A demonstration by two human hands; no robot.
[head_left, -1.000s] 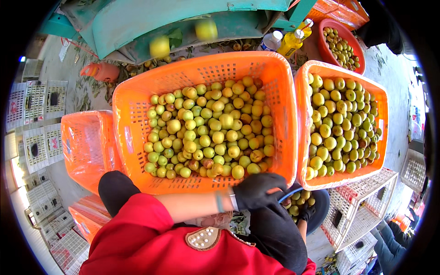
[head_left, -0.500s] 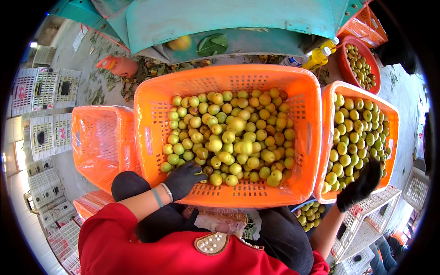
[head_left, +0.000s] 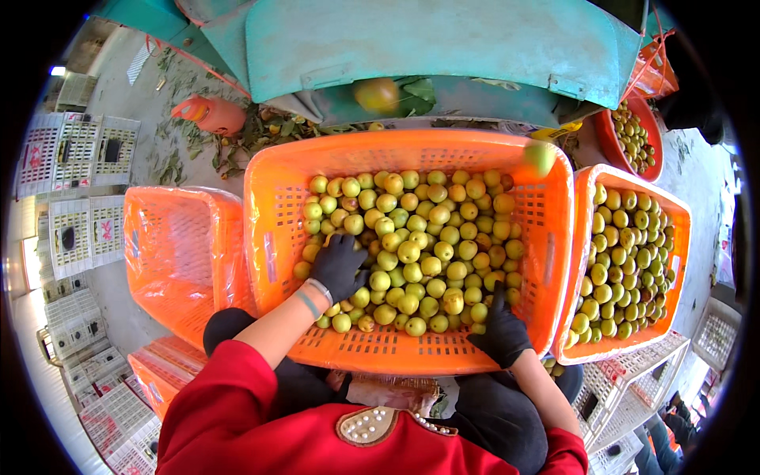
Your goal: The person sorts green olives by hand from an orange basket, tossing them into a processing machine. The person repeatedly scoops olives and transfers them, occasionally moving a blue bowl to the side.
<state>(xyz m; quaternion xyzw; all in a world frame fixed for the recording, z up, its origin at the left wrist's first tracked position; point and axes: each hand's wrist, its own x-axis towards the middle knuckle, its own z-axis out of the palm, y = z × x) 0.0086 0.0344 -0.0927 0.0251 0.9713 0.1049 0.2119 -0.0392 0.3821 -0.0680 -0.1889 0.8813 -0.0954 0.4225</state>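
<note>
I'm watching round yellow-green fruits [head_left: 409,252], some brown-blushed, piled loose inside the orange perforated crate [head_left: 380,147].

red top [head_left: 301,445] | black gloves [head_left: 339,267] | white-beaded tan patch [head_left: 366,429] | dark trousers [head_left: 507,427]

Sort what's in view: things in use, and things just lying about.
In use:
left hand, over the fruit
right hand, beside the fruit
large middle orange crate
probably the right-hand orange crate

Apparently lying about:
reddish canister
floor leaves
white crates at left
</note>
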